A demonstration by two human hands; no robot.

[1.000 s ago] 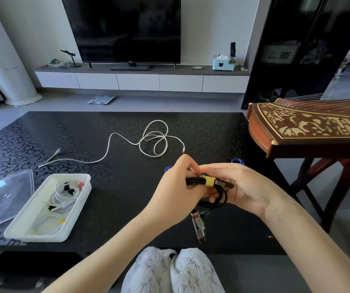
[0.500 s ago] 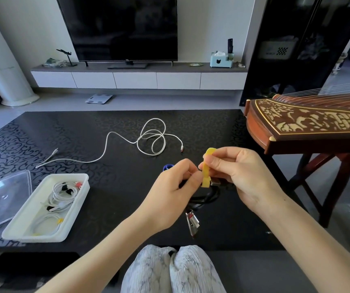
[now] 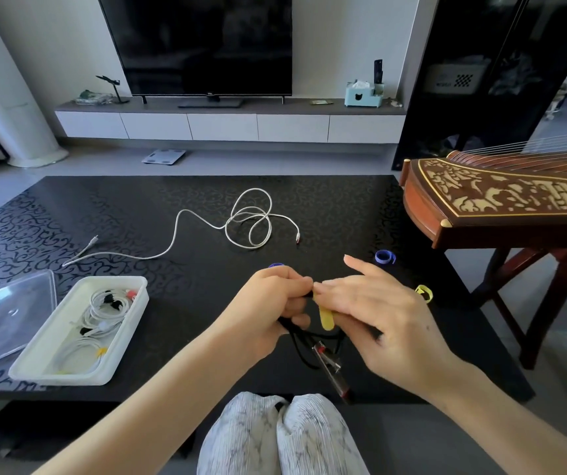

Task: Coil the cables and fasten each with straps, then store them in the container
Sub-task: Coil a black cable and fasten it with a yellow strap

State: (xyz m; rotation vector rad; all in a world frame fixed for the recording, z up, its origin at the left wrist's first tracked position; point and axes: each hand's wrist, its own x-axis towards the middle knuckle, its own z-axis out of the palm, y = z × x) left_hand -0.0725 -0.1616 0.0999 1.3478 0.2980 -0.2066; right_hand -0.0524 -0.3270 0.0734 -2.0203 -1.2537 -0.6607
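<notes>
Two hands meet just above the near edge of the black table [image 3: 179, 303]. The left hand [image 3: 268, 313] is curled tight around a bundled black cable [image 3: 300, 342], and loops of it spill out below the fist. A metal plug [image 3: 330, 366] dangles from those loops toward the knees. The right hand [image 3: 378, 320] comes in fingertip to fingertip against the left. Its index finger points straight out, while the other fingers close down on a yellow strap [image 3: 327, 318] whose free end pokes out underneath; the thumb is hidden. Over on the left sits the white container [image 3: 125, 341], with coiled white cables lying inside, and a clear lid [image 3: 8, 320] rests beside it. Further back, a loose white cable [image 3: 248, 217] sprawls uncoiled across the tabletop. A blue strap [image 3: 385, 258] and a second yellow strap [image 3: 424, 292] lie on the table beyond the right hand.
</notes>
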